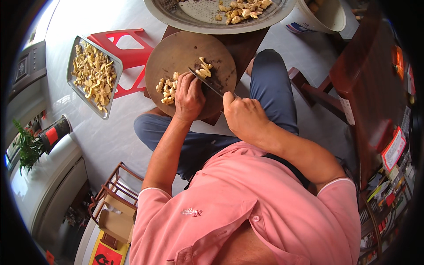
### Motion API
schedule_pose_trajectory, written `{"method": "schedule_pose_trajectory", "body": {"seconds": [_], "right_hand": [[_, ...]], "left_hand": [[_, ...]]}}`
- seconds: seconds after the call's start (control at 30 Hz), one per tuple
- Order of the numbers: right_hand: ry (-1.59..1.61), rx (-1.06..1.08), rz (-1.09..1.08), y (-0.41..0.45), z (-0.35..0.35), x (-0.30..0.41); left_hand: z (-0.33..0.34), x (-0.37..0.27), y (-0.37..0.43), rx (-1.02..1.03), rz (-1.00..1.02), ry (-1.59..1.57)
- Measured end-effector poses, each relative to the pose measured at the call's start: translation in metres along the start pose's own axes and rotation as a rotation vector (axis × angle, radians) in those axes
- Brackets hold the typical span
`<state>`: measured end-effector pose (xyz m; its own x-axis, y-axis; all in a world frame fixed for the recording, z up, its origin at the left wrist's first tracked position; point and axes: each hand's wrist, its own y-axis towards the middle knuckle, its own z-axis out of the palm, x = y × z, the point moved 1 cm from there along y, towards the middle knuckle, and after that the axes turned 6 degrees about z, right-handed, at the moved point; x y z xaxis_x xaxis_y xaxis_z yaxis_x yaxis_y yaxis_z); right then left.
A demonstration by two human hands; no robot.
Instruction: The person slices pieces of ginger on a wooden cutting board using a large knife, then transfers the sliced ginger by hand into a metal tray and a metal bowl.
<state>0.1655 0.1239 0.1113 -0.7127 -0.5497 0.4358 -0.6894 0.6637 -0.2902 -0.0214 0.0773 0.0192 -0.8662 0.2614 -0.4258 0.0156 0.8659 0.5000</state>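
A round wooden chopping board (172,49) lies before me on a dark wooden stool (246,43). In my right hand (246,114) is the handle of a knife, its blade (210,85) slanting up and left across the board. My left hand (190,97) rests on the board, fingers curled against the blade near its tip; whether they pinch a piece of ginger is hidden. Cut ginger slices (204,68) lie just beyond the blade. Several whole ginger pieces (168,89) sit left of my left hand.
A wide metal basin (185,20) holding ginger roots (243,11) stands beyond the board. To the left, a metal tray (116,66) of sliced ginger sits by a red plastic stool (127,54). A white bucket (314,16) is at the upper right, a dark wooden table (371,82) at the right.
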Motion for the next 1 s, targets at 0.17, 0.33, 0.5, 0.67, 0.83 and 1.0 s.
{"method": "schedule_pose_trajectory", "body": {"seconds": [0.17, 0.33, 0.5, 0.67, 0.83, 1.0], "right_hand": [[-0.032, 0.047, 0.023, -0.005, -0.002, 0.003], [-0.061, -0.003, 0.02, 0.002, 0.004, 0.006], [-0.041, -0.053, 0.018, 0.026, 0.025, 0.003], [0.056, 0.032, 0.05, 0.029, 0.018, -0.01], [0.079, 0.039, 0.04, 0.021, 0.005, -0.009], [0.028, 0.04, 0.003, 0.005, 0.001, -0.003]], "left_hand": [[0.0, 0.001, -0.003, -0.002, 0.0, 0.011], [-0.001, -0.002, -0.001, 0.009, -0.004, 0.017], [0.001, 0.002, -0.004, 0.002, -0.005, -0.012], [0.0, 0.002, -0.003, -0.016, -0.005, -0.043], [0.002, 0.001, -0.003, -0.042, -0.003, -0.03], [0.001, 0.001, -0.005, -0.01, 0.002, 0.018]]}}
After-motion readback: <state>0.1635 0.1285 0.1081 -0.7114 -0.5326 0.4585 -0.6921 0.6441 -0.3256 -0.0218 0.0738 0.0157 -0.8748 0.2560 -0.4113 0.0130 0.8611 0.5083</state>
